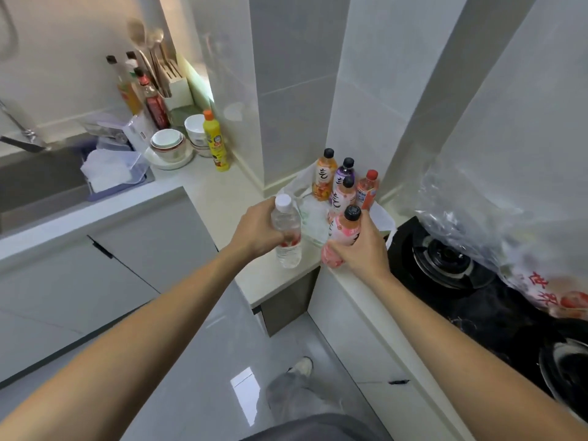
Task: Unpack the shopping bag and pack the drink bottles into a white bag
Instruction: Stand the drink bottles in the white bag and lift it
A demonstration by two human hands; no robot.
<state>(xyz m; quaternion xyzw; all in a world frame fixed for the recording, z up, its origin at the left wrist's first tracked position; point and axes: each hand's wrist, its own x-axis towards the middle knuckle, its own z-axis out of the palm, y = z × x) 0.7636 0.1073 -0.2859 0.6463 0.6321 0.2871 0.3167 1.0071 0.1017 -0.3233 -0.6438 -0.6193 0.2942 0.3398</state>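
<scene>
**Both hands full at the corner of the surface**

Here we are at the corner of the pale surface [222, 198], and both hands are busy. The left hand [254, 232] is wrapped around a clear water bottle [287, 237] with a white cap, fingers curled round its middle, the bottle upright and its base low over the surface edge; whether it touches down, I cannot tell. The right hand [359, 246] grips a pink drink bottle [342, 237] with a black cap, tilted a little to the left, fingers closed around its lower body, near the front lip of the surface.

Just behind the hands lies the white bag [313, 218], flattened and crumpled on the surface, its thin plastic spreading towards the wall corner. Standing at its far end, four more bottles in a tight cluster: an orange drink bottle [324, 176] at the left, a purple drink bottle [343, 176] behind centre, a pale pink bottle [341, 195] in front of it, and a red-capped bottle [367, 189] at the right. All upright, all close to the tiled wall.

Off to the right, a black gas hob [445, 265], with a large clear shopping bag [477, 218] bearing red print slumped over its far side. Further left, a yellow dish soap bottle [216, 141], stacked bowls [168, 144] and the sink [38, 183].
</scene>
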